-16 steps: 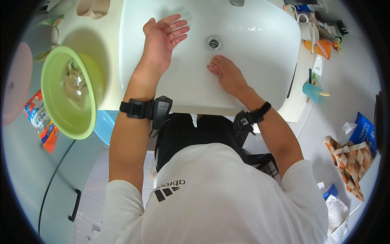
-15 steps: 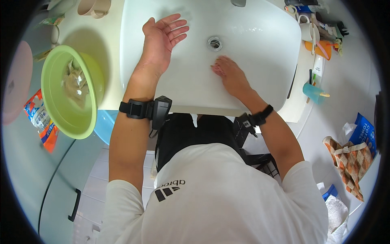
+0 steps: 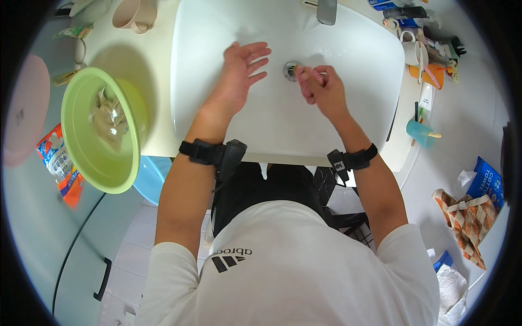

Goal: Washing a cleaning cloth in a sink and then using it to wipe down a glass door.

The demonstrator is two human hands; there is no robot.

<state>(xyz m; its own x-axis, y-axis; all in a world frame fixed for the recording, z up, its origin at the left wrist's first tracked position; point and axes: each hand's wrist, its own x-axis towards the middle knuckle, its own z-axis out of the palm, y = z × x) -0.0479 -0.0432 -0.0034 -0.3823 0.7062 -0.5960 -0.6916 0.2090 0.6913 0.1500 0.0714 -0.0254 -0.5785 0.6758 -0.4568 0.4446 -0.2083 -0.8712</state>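
Note:
My left hand [image 3: 239, 79] hangs over the left half of the white sink basin [image 3: 261, 127], palm up, fingers spread, holding nothing. My right hand [image 3: 325, 93] is just right of the metal drain [image 3: 289, 71], its fingertips close to the drain's rim. Its fingers are half bent and a little apart, and I see nothing held in them. Each wrist carries a black strap with a small black device, the left device [image 3: 231, 158] larger than the right one [image 3: 339, 163]. Above the drain, the grey faucet [image 3: 327, 12] reaches in from the far edge.
Left of the sink stands a green basin [image 3: 133, 130] with wet beige cloth [image 3: 109, 117] in it. A beige mug [image 3: 130, 15] is behind it, a blue basin [image 3: 149, 182] below. Cups, a tube and a teal cup [image 3: 418, 132] line the right ledge; a checked towel [image 3: 467, 223] hangs farther right.
My left hand has moved right and nearer to me. The right hand has shifted right, lifted from beside the drain, and turned. The view has shifted slightly, showing more of the faucet.

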